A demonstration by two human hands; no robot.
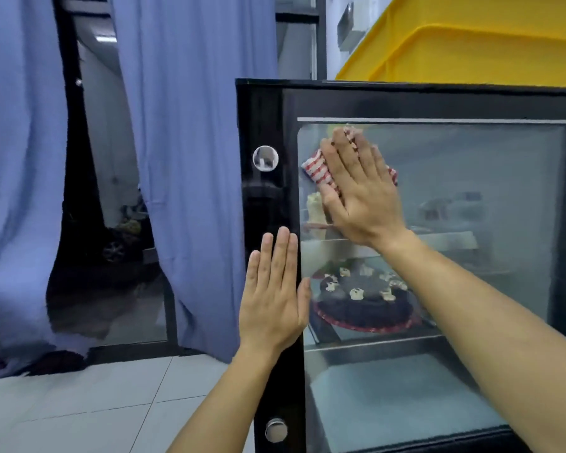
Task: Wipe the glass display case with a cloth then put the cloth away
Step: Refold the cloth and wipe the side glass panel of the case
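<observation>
Our right hand [361,191] lay flat, fingers together, pressing the red-striped cloth [317,170] on the display case [471,103] glass, left hand [273,295] flat on its black frame, we read no writing.

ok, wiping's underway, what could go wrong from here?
1. The right hand presses the striped cloth flat with straight fingers, no grip; it may slip and drop.
2. The left hand braces on the black frame at the glass edge; its thumb may smudge the pane.
</observation>
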